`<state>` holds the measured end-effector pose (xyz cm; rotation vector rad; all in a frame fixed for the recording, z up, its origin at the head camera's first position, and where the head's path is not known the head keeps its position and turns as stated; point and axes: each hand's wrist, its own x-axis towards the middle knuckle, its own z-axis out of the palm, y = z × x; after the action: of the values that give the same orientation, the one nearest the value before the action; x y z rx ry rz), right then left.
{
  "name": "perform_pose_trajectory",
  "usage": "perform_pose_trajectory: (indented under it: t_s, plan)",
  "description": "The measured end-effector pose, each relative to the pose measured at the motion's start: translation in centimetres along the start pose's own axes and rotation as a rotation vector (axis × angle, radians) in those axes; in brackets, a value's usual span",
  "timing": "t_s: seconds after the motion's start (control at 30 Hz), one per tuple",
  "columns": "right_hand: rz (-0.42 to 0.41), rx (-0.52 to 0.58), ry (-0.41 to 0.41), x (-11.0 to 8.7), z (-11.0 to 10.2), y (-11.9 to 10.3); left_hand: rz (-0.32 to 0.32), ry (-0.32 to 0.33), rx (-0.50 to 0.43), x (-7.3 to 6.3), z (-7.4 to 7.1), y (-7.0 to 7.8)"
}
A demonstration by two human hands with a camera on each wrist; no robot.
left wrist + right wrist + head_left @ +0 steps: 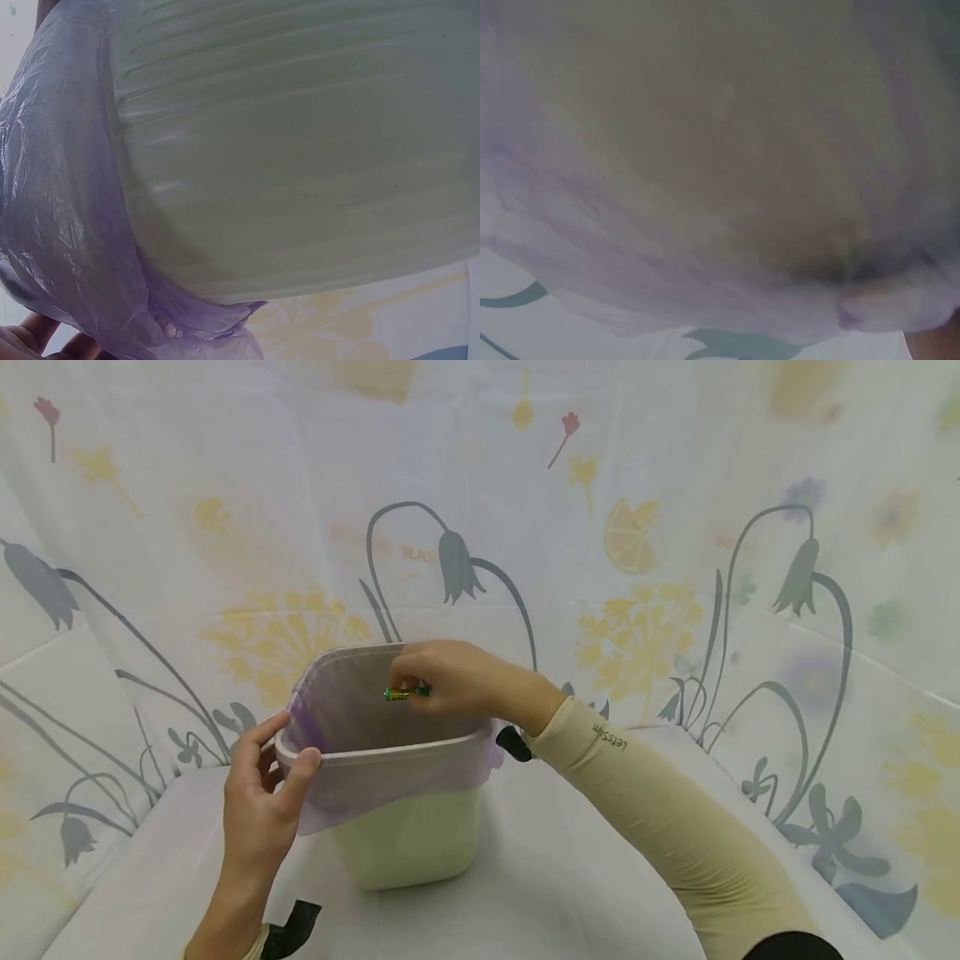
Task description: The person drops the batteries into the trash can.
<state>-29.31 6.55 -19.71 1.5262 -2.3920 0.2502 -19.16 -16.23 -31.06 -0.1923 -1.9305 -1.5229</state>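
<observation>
A pale green trash bin [412, 843] stands on the white surface, tilted slightly. Its rim is lined with a thin purple plastic bag [390, 785] folded down over the outside. My left hand [262, 785] grips the bin's left front corner, thumb over the rim and fingers behind. In the left wrist view, the bag [60, 172] hangs loosely beside the ribbed bin wall [300, 150]. Over the bin's opening, my right hand [450, 681] pinches a small shiny green-and-gold wrapper [405, 692]. The right wrist view shows mostly blurred bag [592, 247].
A white cloth [570, 877] covers the table under the bin. Behind it hangs a curtain [480, 468] printed with grey bellflowers and yellow blossoms. Black straps [294, 930] show at the wrists.
</observation>
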Motion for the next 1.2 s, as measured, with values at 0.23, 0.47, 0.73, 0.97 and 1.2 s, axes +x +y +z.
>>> perform_pose_trajectory:
  t_s: [0.23, 0.47, 0.73, 0.97, 1.2]
  plan:
    - [0.016, 0.012, -0.052, 0.1, 1.5, -0.2, 0.002, -0.004, 0.003, 0.0, -0.1, 0.0]
    - [0.042, 0.035, -0.055, 0.2, 1.7, -0.1, 0.003, -0.008, 0.010, 0.1, 0.0, 0.0]
    - [0.050, 0.048, -0.073, 0.8, 2.0, 0.2, 0.019, -0.004, 0.002, 0.1, -0.1, -0.1]
    - [0.053, 0.052, -0.089, 0.9, 2.1, 0.2, 0.018, -0.010, -0.001, 0.0, -0.1, -0.1]
    - [0.065, 0.051, -0.091, 0.8, 2.1, 0.2, 0.020, -0.017, 0.000, 0.1, -0.1, -0.1]
